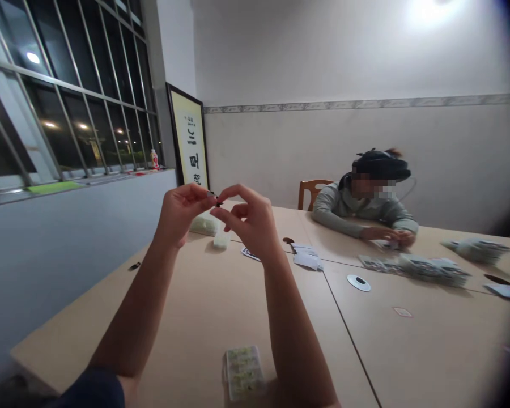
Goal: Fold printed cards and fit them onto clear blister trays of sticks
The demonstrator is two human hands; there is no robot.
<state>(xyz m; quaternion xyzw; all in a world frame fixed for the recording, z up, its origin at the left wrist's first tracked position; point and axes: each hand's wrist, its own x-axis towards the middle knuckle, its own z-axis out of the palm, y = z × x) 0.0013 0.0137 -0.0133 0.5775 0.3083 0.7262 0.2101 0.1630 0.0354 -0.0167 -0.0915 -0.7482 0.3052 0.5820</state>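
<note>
Out in front of me, raised above the table, my left hand (182, 212) pinches a small dark piece (219, 204) between thumb and fingers. My right hand (250, 221) meets it from the other side, its thumb and forefinger closed around the same piece. The piece is too small for me to tell its kind. Behind my hands, pale translucent packs (221, 241) lie on the table. Between my forearms, close to me, rests a clear compartment box (244, 373) with small yellowish-green contents.
A small black object (135, 266) lies near the table's left edge. White papers (306, 258) and a white disc (359, 283) are on the tabletop (195, 317). Across the table a person (365, 204) handles something beside stacked packets (425, 269). A barred window is at left.
</note>
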